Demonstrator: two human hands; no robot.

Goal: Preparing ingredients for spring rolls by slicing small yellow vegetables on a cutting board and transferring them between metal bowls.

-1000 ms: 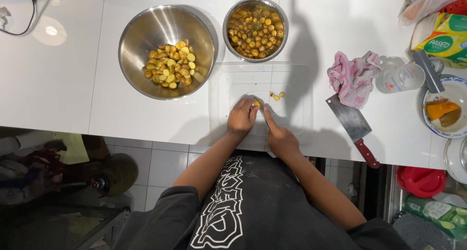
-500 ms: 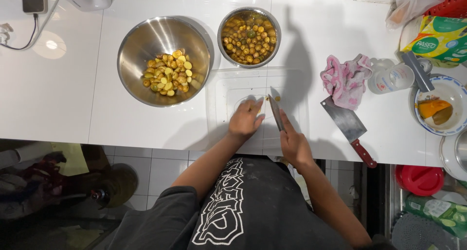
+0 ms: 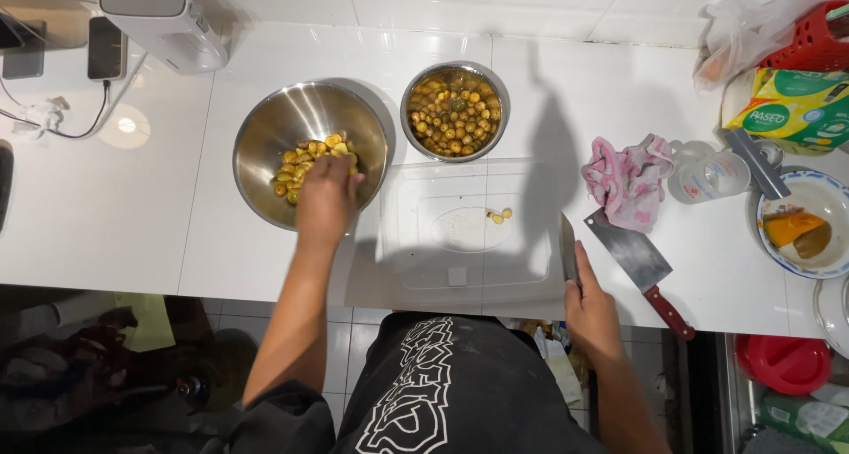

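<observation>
Left hand (image 3: 325, 198) dips into the big bowl (image 3: 265, 131), its grip hidden among small, round, slippery-looking fruit (image 3: 309, 158), while the right hand (image 3: 591, 305), beside that bowl's neighbouring board (image 3: 469, 268), clenches a knife (image 3: 567, 252) by its handle.

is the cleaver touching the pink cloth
Touching, as far as the head view shows: the cleaver has its blade's top corner meeting the lower edge of the pink cloth, no counter visible between them.

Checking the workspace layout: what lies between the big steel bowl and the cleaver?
The clear cutting board with a few fruit pieces, and the right hand holding a knife, in the head view.
</observation>
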